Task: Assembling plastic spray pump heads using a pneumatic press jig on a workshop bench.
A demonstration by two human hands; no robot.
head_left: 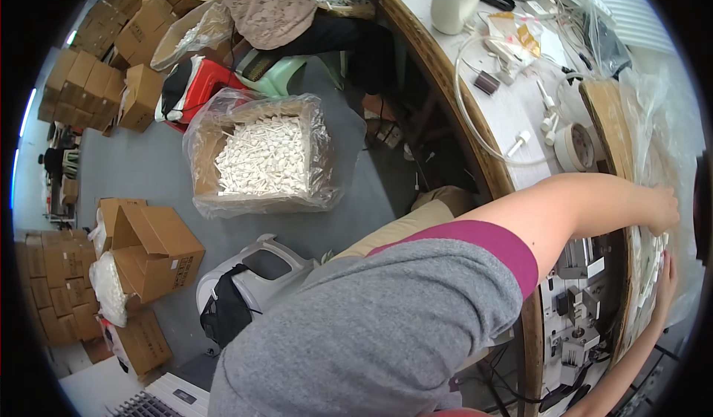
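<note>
White slender plastic pieces [654, 259], long axes unclear, lie between the left hand [659, 210] and nearer right hand [666, 277]; whether either grips any, I cannot tell.

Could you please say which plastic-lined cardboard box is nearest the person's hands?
The brown cardboard box with clear plastic at far right: the left hand and right hand are at it. Others, like the open box heaped with white pieces, stand farther left.

from my head, i look down past my near grey shirt [364, 320]. my one wide view spans floor [148, 164] at left, workbench [509, 105] at right.
</note>
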